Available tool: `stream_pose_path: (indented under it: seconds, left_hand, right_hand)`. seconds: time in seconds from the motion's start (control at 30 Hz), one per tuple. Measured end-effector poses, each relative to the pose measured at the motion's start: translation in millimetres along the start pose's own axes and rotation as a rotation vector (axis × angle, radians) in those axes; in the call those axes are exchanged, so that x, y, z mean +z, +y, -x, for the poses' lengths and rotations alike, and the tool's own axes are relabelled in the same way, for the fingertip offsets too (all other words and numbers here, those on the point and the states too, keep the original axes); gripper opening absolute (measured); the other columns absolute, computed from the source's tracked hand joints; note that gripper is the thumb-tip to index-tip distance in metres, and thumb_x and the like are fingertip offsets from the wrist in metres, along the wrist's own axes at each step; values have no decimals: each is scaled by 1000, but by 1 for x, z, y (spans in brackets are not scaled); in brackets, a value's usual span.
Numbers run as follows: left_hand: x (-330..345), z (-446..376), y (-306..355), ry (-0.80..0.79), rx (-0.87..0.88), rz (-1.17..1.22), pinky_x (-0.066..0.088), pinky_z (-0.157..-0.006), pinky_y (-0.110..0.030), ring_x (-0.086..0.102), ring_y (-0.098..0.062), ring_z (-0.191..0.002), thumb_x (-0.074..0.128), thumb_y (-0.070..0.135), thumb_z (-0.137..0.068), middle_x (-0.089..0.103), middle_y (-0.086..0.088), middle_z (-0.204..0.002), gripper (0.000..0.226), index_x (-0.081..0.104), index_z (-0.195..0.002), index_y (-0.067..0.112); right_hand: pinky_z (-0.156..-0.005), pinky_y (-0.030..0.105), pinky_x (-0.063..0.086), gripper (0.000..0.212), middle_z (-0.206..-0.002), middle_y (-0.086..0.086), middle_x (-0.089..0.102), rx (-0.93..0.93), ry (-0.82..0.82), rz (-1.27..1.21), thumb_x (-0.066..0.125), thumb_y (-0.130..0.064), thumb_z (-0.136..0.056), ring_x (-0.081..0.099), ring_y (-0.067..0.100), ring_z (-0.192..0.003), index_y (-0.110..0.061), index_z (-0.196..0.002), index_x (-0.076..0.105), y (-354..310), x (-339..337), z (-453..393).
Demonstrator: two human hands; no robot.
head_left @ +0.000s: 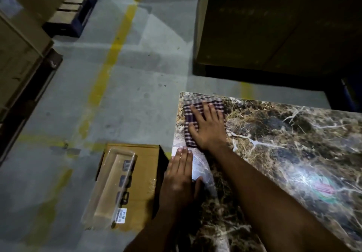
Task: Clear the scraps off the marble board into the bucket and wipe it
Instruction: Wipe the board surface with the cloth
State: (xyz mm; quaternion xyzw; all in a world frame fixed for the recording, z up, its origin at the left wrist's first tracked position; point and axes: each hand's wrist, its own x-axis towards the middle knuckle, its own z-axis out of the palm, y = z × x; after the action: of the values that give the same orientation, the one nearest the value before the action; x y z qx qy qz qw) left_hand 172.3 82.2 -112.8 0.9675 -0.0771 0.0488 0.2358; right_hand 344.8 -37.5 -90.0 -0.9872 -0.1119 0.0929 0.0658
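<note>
- Both your hands lie flat: right hand (207, 128) presses the checked cloth (191, 118) on the marble board (284, 144), left hand (180, 175) steadies its edge.
- Wiping is under way; next, sweep toward the unwiped right side.

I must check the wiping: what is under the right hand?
A checked cloth lies flat under the right hand, on the marble board. The board beneath the cloth is covered.

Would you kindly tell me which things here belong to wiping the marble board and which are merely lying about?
In use: marble board; checked cloth under the flat right hand; left hand flat at the board's edge.
Lying about: open cardboard box; pallet.
</note>
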Motion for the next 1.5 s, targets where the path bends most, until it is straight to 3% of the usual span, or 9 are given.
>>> stream_pose_path:
  seconds: [0.13, 0.27, 0.43, 0.57, 0.83, 1.03, 1.27, 1.37, 1.5]
  left_hand:
    - [-2, -1, 2, 15, 4, 37, 27, -121, -49, 18, -25, -154, 52, 45, -97, 26, -13, -164, 73, 34, -154, 2]
    - [-3, 0, 4, -2, -13, 11, 22, -124, -46, 14, -22, -155, 53, 45, -95, 25, -11, -165, 76, 31, -155, 3]
    - [0, -1, -1, -31, -3, 16, 27, -120, -49, 21, -27, -153, 55, 45, -95, 32, -15, -161, 76, 35, -153, 1]
    - [-2, 0, 2, -33, -17, 1, 22, -122, -47, 14, -25, -155, 52, 47, -98, 24, -14, -165, 77, 30, -156, 2]
    - [-3, 2, 3, -61, -48, -36, 21, -123, -47, 18, -24, -154, 45, 48, -99, 28, -14, -163, 73, 31, -156, 4]
    - [-2, 0, 2, -46, -32, -72, 21, -123, -47, 16, -24, -154, 44, 48, -97, 24, -14, -165, 75, 29, -156, 4]
    - [1, 4, 4, -65, -47, -104, 19, -124, -42, 28, -26, -150, 45, 47, -98, 38, -15, -158, 69, 39, -152, 5]
    - [0, 10, 3, -45, 4, -133, 26, -122, -43, 34, -28, -147, 44, 41, -98, 43, -15, -155, 62, 44, -149, 5]
    - [0, 26, 6, -54, -20, -165, 20, -124, -42, 21, -26, -153, 39, 43, -101, 27, -12, -164, 65, 33, -155, 8]
  right_hand:
    - [-124, 55, -1, 73, -169, 15, 2, 165, 9, -18, 17, -66, -95, -2, 34, -156, -36, -161, 5, -15, -4, -34]
    - [-125, 54, 0, 74, -170, 12, 3, 3, 3, -33, 16, -64, -93, -2, 32, -157, -37, -161, 8, -49, -2, -38]
    - [-126, 52, 1, 74, -170, 11, -2, 99, 13, -12, 17, -65, -94, -3, 31, -157, -35, -161, 7, -14, 8, 18]
    - [-125, 56, -1, 77, -169, 14, -4, 212, 37, 4, 15, -67, -96, -5, 36, -155, -28, -162, 4, 5, -2, -23]
    - [-126, 52, 1, 75, -170, 7, 6, -80, 10, 0, 19, -64, -94, -1, 31, -157, -33, -162, 8, -13, 6, 8]
    - [-125, 55, -2, 75, -170, 11, -3, 200, 30, -4, 16, -67, -97, -6, 36, -155, -31, -162, 1, 10, -1, -20]
    - [-126, 51, 1, 71, -170, 4, 0, -140, -12, 18, 18, -66, -97, -4, 30, -157, -37, -161, 5, -36, 11, 6]
    - [-126, 52, -2, 71, -170, 6, -1, -6, 11, -10, 16, -66, -98, -5, 31, -156, -38, -160, -1, -2, 13, 34]
    - [-125, 54, -3, 73, -170, 11, -3, 144, 12, 10, 13, -68, -98, -6, 35, -156, -34, -161, -2, 3, 7, 14]
